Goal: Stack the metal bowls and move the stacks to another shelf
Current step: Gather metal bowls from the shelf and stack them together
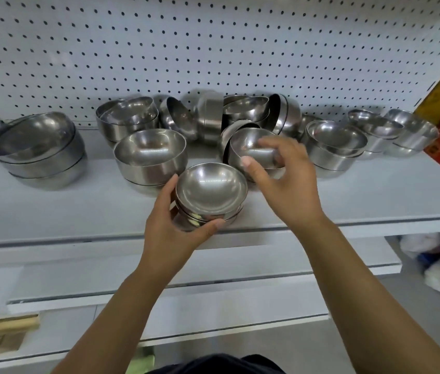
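left hand (170, 228) clamped round a stack of shiny round steel bowls (210, 195) at the front edge of the white shelf (375, 195); right hand (289, 184), fingers apart, grip unclear, at a tilted steel bowl (251, 148): pulling it may topple the leaning neighbours (283, 114).

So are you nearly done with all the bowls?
Not nearly. A few stacks are made, like the left stack. The left hand grips a small stack; the right hand pinches the next bowl. Tipped bowls wait behind, and every stack sits on the same shelf.
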The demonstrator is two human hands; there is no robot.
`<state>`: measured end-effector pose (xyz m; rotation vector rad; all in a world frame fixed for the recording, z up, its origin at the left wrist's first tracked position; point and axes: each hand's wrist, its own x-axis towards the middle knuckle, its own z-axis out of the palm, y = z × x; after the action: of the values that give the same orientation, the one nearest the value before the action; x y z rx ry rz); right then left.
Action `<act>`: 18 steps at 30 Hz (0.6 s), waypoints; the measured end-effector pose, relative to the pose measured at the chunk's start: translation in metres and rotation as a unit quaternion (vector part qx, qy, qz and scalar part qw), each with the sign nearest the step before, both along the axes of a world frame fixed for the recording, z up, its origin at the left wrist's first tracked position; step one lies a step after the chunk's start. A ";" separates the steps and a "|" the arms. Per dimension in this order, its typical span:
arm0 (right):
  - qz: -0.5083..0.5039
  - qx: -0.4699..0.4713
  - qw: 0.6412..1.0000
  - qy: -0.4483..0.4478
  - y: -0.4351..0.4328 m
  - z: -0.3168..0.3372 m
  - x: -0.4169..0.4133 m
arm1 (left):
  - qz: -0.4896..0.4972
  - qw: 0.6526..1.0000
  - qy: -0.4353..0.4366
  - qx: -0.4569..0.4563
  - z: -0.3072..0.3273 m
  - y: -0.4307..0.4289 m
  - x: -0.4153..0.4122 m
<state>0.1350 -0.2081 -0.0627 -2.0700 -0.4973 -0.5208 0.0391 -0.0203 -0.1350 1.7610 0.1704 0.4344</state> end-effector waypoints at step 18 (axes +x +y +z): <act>-0.033 -0.293 0.933 0.207 0.046 0.044 0.098 | -0.057 0.998 -0.015 -0.020 0.001 0.020 0.010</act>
<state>0.2326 -0.1623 -0.0185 -2.6845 -0.3531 0.0580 0.0490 -0.0003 -0.1344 1.7153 0.0578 0.3720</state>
